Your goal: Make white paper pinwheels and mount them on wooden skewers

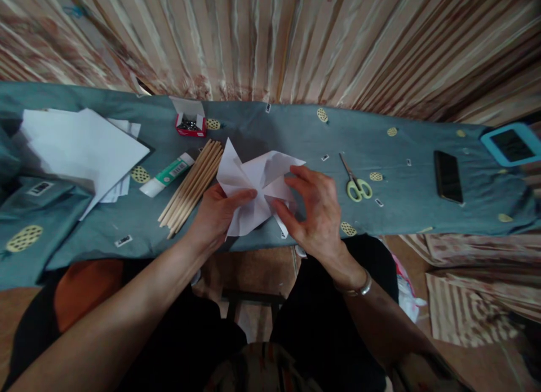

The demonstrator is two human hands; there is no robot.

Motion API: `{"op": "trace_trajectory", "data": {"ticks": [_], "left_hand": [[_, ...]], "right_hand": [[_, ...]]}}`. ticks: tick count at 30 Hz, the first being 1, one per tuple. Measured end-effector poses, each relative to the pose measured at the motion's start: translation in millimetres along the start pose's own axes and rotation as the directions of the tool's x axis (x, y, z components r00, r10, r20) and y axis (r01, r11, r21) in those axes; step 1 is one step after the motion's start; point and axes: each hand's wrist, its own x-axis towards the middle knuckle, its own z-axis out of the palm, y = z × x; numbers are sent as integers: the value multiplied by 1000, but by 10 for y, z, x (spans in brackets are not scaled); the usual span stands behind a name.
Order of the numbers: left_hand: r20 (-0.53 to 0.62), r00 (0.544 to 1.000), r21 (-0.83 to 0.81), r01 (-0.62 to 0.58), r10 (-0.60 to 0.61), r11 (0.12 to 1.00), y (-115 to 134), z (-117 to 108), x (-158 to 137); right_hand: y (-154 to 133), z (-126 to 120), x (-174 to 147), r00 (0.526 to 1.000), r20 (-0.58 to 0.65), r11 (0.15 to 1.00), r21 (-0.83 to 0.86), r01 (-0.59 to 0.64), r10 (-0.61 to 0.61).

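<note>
A white paper pinwheel with folded blades is held up over the near edge of the cloth-covered table. My left hand is closed on its left side, the thumb pressing near the centre and the other fingers mostly hidden behind the paper. At the right blade, my right hand is curved with thumb and fingers apart, their tips touching the paper. Wooden sticks lie in a bundle just left of the pinwheel. To the right rest scissors with light green handles.
A green-and-white glue tube lies beside the sticks. Behind it stands an opened red box of small metal pieces. White paper sheets are at left. A dark phone and a blue-framed device are at right. Curtains hang behind the table.
</note>
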Motion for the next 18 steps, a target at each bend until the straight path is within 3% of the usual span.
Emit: {"op": "trace_trajectory", "data": {"ticks": [3, 5, 8, 10, 12, 15, 18], "left_hand": [[-7, 1000, 4, -2, 2, 1000, 16, -9, 11], [-10, 1000, 11, 2, -2, 1000, 27, -20, 18], [-5, 1000, 14, 0, 0, 1000, 30, -28, 24], [0, 1000, 13, -4, 4, 1000, 26, -25, 23], [2, 1000, 9, 7, -7, 1000, 23, -19, 18], [6, 1000, -10, 25, -25, 1000, 17, -16, 14], [13, 1000, -8, 24, -24, 1000, -6, -23, 21]], "right_hand": [[-1, -10, 14, 996, 26, 990, 109, -90, 88], [26, -9, 31, 970, 82, 945, 221, -243, 230], [77, 19, 51, 872, 256, 766, 418, -488, 416], [90, 43, 52, 841, 323, 693, 477, -540, 434], [82, 55, 43, 875, 275, 765, 427, -482, 399], [51, 51, 19, 968, 101, 945, 213, -248, 231], [23, 40, -2, 998, 3, 997, 37, -65, 65]]}}
